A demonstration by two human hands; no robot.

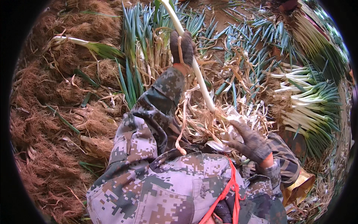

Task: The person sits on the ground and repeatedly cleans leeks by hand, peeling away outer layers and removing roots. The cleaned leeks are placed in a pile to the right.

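Note:
My left hand point(182, 47), in a dark glove, is closed around a long green onion point(203, 86) at upper middle. Its white stalk slants from the top edge down toward my right hand. A thin dry strip hangs across the back of the left glove. My right hand point(251, 143), gloved too, is by the onion's lower end, fingers and thumb spread apart. Pale peeled skins point(220, 145) lie at its fingertips; whether it touches them I cannot tell. Dry peeled leaves point(197, 125) are heaped beneath the stalk.
Brown-rooted unpeeled onions point(48, 149) pile up along the left, one white-stemmed onion point(76, 41) on top. Green-leaved onions point(134, 41) stand at the back. Clean white onions point(309, 100) lie in bunches at right. A red cord point(233, 183) hangs over my camouflage clothing.

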